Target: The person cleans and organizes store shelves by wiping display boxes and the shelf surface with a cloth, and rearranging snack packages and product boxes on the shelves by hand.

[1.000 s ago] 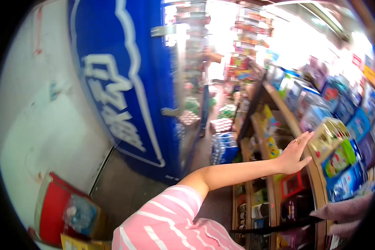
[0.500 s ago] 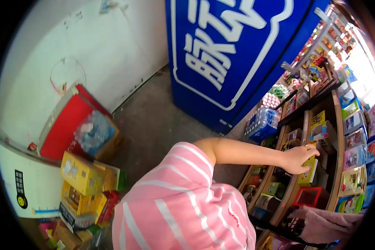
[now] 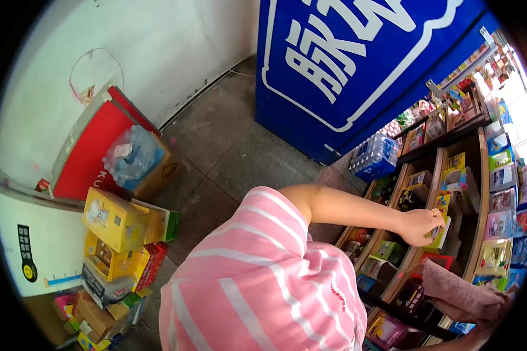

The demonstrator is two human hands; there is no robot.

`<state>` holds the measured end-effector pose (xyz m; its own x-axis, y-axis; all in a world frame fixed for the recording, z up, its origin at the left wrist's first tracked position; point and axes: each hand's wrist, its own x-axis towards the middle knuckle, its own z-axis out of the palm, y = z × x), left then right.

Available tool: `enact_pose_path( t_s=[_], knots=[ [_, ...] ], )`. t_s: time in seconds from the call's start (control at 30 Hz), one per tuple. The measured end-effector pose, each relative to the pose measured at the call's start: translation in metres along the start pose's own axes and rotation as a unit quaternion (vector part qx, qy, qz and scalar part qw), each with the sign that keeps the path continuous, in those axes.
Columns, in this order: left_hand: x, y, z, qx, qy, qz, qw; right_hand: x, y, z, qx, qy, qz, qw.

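Observation:
My left hand [image 3: 420, 227], with a ring on one finger, reaches across to the shelf unit. Its fingers are curled at a yellow-green box [image 3: 444, 235] in a shelf compartment, and the fingertips are partly hidden. A yellow packet [image 3: 441, 205] shows just above the fingers. At the lower right, a pinkish towel [image 3: 459, 288] hangs over my right hand [image 3: 459, 314], which is closed on it and mostly covered. Under the towel's edge is a red box [image 3: 438, 259], partly hidden.
A wooden shelf unit [image 3: 478, 234] holds several packaged goods. Blue-wrapped bottles [image 3: 376, 157] stand by a large blue cabinet [image 3: 298, 111]. To the left are stacked yellow boxes [image 3: 116, 219], a bag of clear bottles [image 3: 133, 155] and a red panel [image 3: 91, 152] against a white wall.
The view has shifted. My left hand has gone from spread fingers over the yellow-green box to fingers curled at it. The towel in my right hand has moved up, closer to the red box.

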<state>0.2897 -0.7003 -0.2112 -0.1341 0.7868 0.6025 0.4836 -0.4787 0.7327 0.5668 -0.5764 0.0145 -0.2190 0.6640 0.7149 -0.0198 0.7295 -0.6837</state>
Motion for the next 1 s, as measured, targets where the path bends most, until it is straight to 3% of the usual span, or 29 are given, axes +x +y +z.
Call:
enact_pose_path(
  t_s=[0.2, 0.3, 0.37, 0.4, 0.43, 0.6, 0.73, 0.83, 0.87, 0.93, 0.97, 1.0],
  knots=[
    [0.003, 0.001, 0.03, -0.022, -0.068, 0.011, 0.997, -0.046, -0.008, -0.033, -0.163, 0.071, -0.001, 0.984],
    [0.006, 0.004, 0.049, -0.057, -0.136, -0.009, 0.989, -0.066, 0.028, -0.123, -0.305, 0.033, -0.051, 0.95],
    [0.011, 0.003, 0.062, -0.068, -0.172, -0.005, 0.983, -0.091, 0.031, -0.162, -0.235, 0.107, 0.009, 0.966],
    [0.012, 0.001, 0.07, -0.069, -0.187, -0.008, 0.98, -0.094, 0.005, -0.121, -0.068, 0.226, 0.105, 0.966],
    [0.014, -0.003, 0.079, -0.068, -0.2, -0.007, 0.977, -0.1, -0.005, -0.109, -0.044, 0.297, 0.126, 0.946],
    [-0.02, 0.043, 0.129, -0.091, -0.261, 0.0, 0.961, -0.208, -0.065, -0.152, -0.063, 0.362, 0.096, 0.925],
    [-0.046, 0.088, 0.175, -0.126, -0.242, 0.109, 0.956, -0.28, -0.095, -0.184, -0.269, 0.274, 0.097, 0.918],
    [-0.053, 0.136, 0.197, -0.13, -0.254, 0.205, 0.936, -0.321, -0.137, -0.185, -0.562, 0.105, 0.05, 0.819],
    [-0.053, 0.152, 0.203, -0.161, -0.258, 0.218, 0.927, -0.324, -0.15, -0.182, -0.587, 0.077, 0.047, 0.804],
    [-0.034, 0.188, 0.212, -0.165, -0.259, 0.243, 0.92, -0.325, -0.168, -0.181, -0.538, 0.058, 0.051, 0.839],
    [-0.022, 0.199, 0.21, -0.152, -0.254, 0.263, 0.918, -0.339, -0.166, -0.187, -0.448, 0.125, 0.061, 0.883],
    [-0.011, 0.211, 0.211, -0.149, -0.254, 0.277, 0.915, -0.346, -0.174, -0.192, -0.46, 0.145, 0.059, 0.874]
  ],
)
